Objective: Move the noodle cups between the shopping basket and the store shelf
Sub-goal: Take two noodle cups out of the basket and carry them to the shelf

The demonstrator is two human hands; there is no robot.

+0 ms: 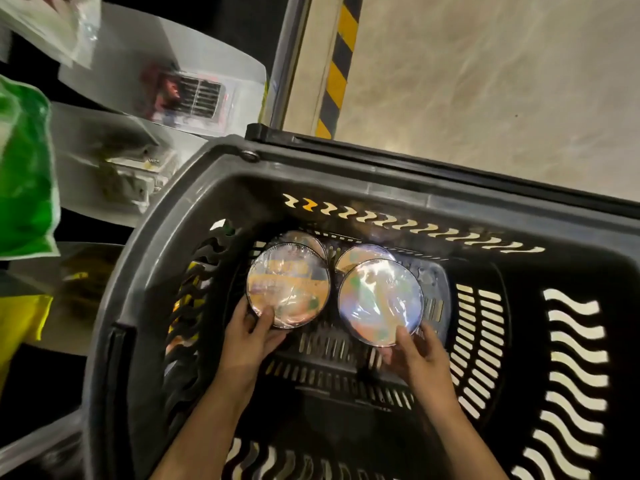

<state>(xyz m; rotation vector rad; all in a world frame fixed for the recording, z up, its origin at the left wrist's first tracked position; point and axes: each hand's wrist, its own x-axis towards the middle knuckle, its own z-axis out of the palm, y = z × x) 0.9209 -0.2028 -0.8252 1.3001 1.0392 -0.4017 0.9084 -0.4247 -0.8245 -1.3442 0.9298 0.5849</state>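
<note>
Left hand grips the near edge of the left noodle cup, thumb over the lid rim; right hand grips the near rim of the right noodle cup, fingers curled round it. Both cups sit inside the shopping basket, lids up, axes vertical, toward its far wall. Two more cups show partly behind them. Store shelf lies left of the basket. Judging by this, four cups are in the basket; direction of transfer unclear.
</note>
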